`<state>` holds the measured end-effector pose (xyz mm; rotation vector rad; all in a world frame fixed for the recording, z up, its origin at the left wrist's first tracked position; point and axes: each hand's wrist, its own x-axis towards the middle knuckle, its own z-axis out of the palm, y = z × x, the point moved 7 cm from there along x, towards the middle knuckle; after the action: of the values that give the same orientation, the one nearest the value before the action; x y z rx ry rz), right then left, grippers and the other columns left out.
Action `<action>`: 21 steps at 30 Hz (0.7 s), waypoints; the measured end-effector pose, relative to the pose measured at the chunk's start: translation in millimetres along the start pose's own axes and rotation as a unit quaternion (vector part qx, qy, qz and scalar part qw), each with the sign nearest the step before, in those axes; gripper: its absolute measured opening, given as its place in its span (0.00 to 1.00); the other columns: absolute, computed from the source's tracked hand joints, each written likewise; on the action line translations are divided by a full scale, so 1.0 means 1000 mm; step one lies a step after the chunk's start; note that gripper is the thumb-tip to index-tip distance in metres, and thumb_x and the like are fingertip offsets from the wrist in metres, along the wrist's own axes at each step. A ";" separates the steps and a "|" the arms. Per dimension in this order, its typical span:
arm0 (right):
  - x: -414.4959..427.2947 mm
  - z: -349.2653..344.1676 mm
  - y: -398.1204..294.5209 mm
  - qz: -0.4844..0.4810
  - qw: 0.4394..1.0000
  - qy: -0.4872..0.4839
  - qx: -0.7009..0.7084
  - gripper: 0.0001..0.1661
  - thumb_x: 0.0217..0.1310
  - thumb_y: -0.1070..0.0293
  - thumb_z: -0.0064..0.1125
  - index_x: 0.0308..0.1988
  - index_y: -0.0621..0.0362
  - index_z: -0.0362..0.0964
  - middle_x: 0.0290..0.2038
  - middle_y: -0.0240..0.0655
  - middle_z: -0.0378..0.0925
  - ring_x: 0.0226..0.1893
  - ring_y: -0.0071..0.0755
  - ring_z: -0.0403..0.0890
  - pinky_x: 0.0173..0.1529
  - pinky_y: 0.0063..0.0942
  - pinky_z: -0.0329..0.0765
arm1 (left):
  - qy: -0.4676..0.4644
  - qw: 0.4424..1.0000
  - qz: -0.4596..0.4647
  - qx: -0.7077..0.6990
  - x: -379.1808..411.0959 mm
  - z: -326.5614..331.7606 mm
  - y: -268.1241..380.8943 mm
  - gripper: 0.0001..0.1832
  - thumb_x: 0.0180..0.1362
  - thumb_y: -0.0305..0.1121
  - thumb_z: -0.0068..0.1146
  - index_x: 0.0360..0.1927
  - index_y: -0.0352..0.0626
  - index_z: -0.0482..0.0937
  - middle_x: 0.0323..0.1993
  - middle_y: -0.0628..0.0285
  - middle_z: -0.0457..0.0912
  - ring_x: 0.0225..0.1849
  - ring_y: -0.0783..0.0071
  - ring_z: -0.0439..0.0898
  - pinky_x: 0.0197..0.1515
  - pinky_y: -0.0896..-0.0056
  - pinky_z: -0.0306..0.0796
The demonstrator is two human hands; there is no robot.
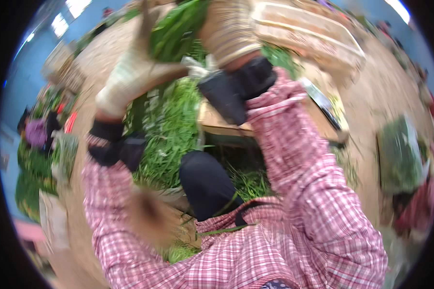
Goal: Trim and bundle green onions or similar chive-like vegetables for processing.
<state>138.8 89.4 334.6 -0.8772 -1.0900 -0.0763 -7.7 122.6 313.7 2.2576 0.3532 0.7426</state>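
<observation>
My left hand (130, 77), in a pale work glove, is spread wide, thumb apart from the fingers. It is against the left side of a bunch of broad green leaves (177, 32), which is blurred by motion. On the other side my right hand (229, 30), in a striped knit glove, is against the same bunch; its fingertips are hidden or cut off by the top edge. Below the hands lies a heap of thin green stalks (177, 126). A knife (322, 103) with a black handle rests on the wooden board (220, 124), right of my right forearm.
A white plastic crate (311, 39) stands beyond the board. Bagged greens (401, 159) sit on the floor at right. Piled greens (34, 177) and a person in purple (36, 132) are at far left. My dark-clothed knee (206, 184) is under the board's near edge.
</observation>
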 end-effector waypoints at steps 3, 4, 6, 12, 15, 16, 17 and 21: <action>-0.052 -0.041 0.005 -0.071 0.976 0.028 -0.202 0.17 0.50 0.73 0.65 0.43 0.63 0.75 0.34 0.41 0.82 0.35 0.34 0.83 0.41 0.27 0.79 | -0.003 0.988 -0.097 -0.122 -0.029 0.033 -0.023 0.69 0.37 0.14 0.67 0.75 0.53 0.28 0.67 0.55 0.63 0.64 0.64 0.68 0.65 0.65 0.63; -0.072 -0.053 0.018 0.001 0.998 0.043 -0.050 0.14 0.52 0.75 0.62 0.42 0.63 0.75 0.34 0.40 0.82 0.35 0.35 0.83 0.40 0.28 0.79 | -0.026 0.979 -0.153 -0.133 -0.049 0.049 -0.031 0.67 0.37 0.15 0.67 0.75 0.53 0.33 0.67 0.56 0.65 0.64 0.66 0.68 0.64 0.65 0.65; -0.125 -0.067 0.064 0.165 0.977 0.050 0.124 0.09 0.56 0.74 0.57 0.39 0.63 0.74 0.33 0.41 0.82 0.33 0.38 0.83 0.40 0.30 0.80 | -0.093 0.939 -0.280 -0.177 -0.091 0.089 -0.054 0.62 0.38 0.16 0.69 0.75 0.51 0.43 0.65 0.58 0.66 0.62 0.69 0.69 0.62 0.65 0.66; -0.304 -0.098 0.146 0.582 0.620 0.254 0.460 0.07 0.54 0.71 0.60 0.31 0.62 0.71 0.25 0.41 0.77 0.24 0.42 0.80 0.36 0.37 0.80 | -0.151 0.784 -0.422 -0.429 -0.195 0.199 -0.064 0.45 0.49 0.19 0.61 0.70 0.46 0.53 0.60 0.55 0.69 0.58 0.61 0.74 0.60 0.53 0.69; -0.345 -0.109 0.129 0.635 0.560 0.229 0.480 0.11 0.57 0.67 0.60 0.35 0.63 0.72 0.30 0.43 0.79 0.32 0.48 0.81 0.40 0.47 0.79 | -0.132 0.719 -0.536 -0.423 -0.224 0.213 -0.053 0.33 0.54 0.19 0.58 0.63 0.43 0.62 0.46 0.57 0.78 0.34 0.70 0.81 0.40 0.70 0.78; -0.355 -0.122 0.132 0.629 0.555 0.241 0.488 0.12 0.58 0.65 0.60 0.37 0.63 0.72 0.33 0.43 0.79 0.35 0.49 0.80 0.44 0.49 0.78 | -0.130 0.719 -0.546 -0.409 -0.223 0.211 -0.058 0.29 0.54 0.20 0.59 0.60 0.42 0.65 0.38 0.60 0.80 0.25 0.76 0.77 0.29 0.78 0.75; -0.365 -0.134 0.136 0.623 0.550 0.252 0.496 0.13 0.59 0.64 0.59 0.38 0.64 0.73 0.35 0.43 0.80 0.38 0.51 0.80 0.47 0.51 0.77 | -0.144 0.710 -0.550 -0.415 -0.223 0.207 -0.064 0.30 0.54 0.19 0.58 0.61 0.41 0.65 0.37 0.59 0.80 0.23 0.77 0.75 0.28 0.79 0.72; -0.401 -0.229 0.192 0.638 0.669 0.274 0.265 0.11 0.64 0.66 0.53 0.41 0.62 0.73 0.39 0.42 0.81 0.43 0.42 0.80 0.55 0.45 0.75 | -0.189 0.711 -0.574 -0.360 -0.222 0.191 -0.070 0.32 0.54 0.18 0.54 0.64 0.43 0.64 0.36 0.56 0.81 0.21 0.78 0.73 0.27 0.78 0.70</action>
<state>197.7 -71.2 -135.0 -0.8176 0.2635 1.0516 -71.5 -33.6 64.4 1.0188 0.9301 -0.2580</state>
